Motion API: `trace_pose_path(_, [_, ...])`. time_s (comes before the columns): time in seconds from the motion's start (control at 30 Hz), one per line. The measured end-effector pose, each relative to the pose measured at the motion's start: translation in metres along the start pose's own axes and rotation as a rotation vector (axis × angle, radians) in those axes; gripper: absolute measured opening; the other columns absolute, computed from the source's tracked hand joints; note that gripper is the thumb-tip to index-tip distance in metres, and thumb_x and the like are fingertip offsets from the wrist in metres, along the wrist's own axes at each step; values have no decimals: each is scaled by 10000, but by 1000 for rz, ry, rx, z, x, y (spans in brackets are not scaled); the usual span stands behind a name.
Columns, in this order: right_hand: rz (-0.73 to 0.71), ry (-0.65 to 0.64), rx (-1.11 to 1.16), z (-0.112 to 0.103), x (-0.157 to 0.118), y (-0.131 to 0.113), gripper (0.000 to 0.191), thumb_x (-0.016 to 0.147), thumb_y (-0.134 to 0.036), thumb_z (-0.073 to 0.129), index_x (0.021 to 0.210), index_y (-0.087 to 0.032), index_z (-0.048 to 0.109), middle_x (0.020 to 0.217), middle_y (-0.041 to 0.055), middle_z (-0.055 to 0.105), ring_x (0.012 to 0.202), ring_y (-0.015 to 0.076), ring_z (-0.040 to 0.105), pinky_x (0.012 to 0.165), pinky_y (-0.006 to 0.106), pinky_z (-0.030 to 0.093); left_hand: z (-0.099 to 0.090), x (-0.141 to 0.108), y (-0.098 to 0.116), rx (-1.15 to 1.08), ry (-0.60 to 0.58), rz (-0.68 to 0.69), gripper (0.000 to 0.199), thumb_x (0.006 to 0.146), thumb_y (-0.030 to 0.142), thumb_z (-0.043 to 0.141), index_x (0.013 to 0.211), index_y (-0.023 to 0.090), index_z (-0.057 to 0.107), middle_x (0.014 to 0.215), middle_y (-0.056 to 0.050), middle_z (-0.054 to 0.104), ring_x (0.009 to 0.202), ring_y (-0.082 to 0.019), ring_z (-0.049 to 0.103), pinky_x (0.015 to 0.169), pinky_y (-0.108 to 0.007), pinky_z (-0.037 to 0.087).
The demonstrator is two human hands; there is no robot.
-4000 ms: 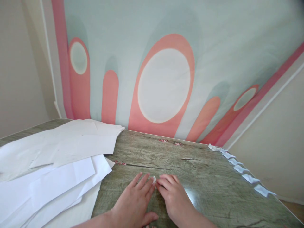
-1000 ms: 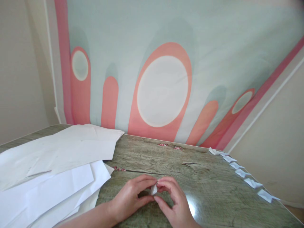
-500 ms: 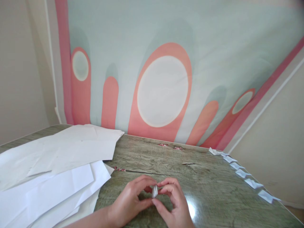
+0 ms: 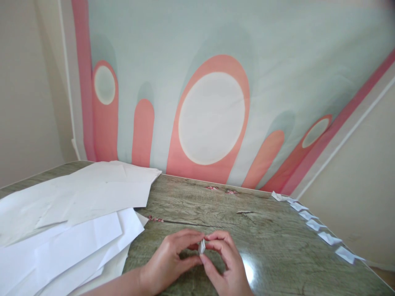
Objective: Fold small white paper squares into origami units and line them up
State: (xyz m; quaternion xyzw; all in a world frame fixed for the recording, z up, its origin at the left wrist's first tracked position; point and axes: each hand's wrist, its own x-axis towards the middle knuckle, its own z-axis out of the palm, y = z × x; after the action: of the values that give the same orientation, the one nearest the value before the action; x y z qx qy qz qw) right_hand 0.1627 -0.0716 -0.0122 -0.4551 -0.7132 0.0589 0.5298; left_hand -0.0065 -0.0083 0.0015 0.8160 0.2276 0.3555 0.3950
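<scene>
A small piece of folded white paper is pinched between both hands above the front middle of the table. My left hand grips its left side, thumb below and fingers above. From the right, my right hand holds it with thumb and fingertips, which hide part of the folds. Several small folded white paper pieces lie in a row along the table's right edge.
Overlapping sheets of white paper cover the table's left side, with more loose sheets nearer me. The wood-patterned table meets a wall covering with coral shapes at its back edge.
Both hands have shifted very slightly to the right, and the folded paper between the fingertips has turned a little. Nothing else has moved.
</scene>
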Motion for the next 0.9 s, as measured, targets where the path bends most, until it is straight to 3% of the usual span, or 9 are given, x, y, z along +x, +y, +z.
trace_pose_path(0.17, [-3, 38, 6, 1, 1, -4, 210, 733, -71, 547, 893, -206, 570, 924, 51, 549, 874, 175, 582, 764, 268, 502, -2, -1, 0, 98, 1, 34, 395, 748, 154, 685, 1131, 227, 625, 1071, -52, 661, 926, -180, 632, 849, -270, 513])
trace_pose_path(0.6, [-55, -20, -41, -2, -1, 0, 268, 722, -44, 529, 937, -203, 541, 958, 71, 551, 917, 192, 582, 788, 297, 509, -1, -2, -2, 139, 34, 116, 386, 762, 132, 667, 1131, 237, 619, 1087, -43, 661, 974, -177, 625, 887, -261, 491])
trace_pose_path(0.9, [-11, 36, -15, 1, 0, -1, 279, 717, -33, 485, 933, -205, 522, 951, 65, 547, 914, 191, 572, 780, 303, 503, 0, -1, 1, 154, 28, 58, 390, 770, 95, 606, 1131, 244, 611, 1104, -23, 650, 1003, -160, 607, 909, -243, 471])
